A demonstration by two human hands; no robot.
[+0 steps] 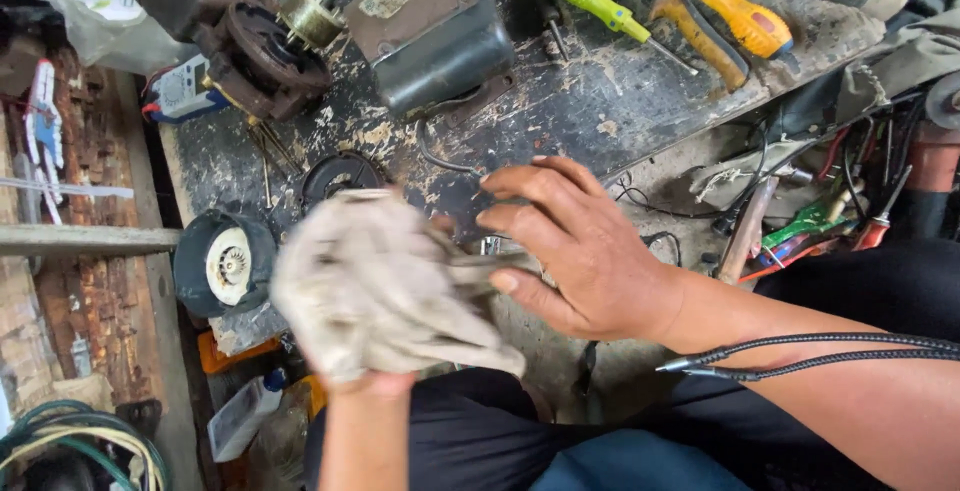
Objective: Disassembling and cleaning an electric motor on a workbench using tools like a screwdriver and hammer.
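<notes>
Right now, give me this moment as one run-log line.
left hand: wrapped in grey rag | right hand: fingers on rag, open | workbench: motor housing, screwdrivers, pliers

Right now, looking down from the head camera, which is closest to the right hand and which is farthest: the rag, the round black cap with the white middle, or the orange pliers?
From the right hand:
1. The rag, touching its fingers, bunched over the left hand.
2. The round black cap, far left, at the bench edge.
3. The orange pliers, top right on the bench.
</notes>
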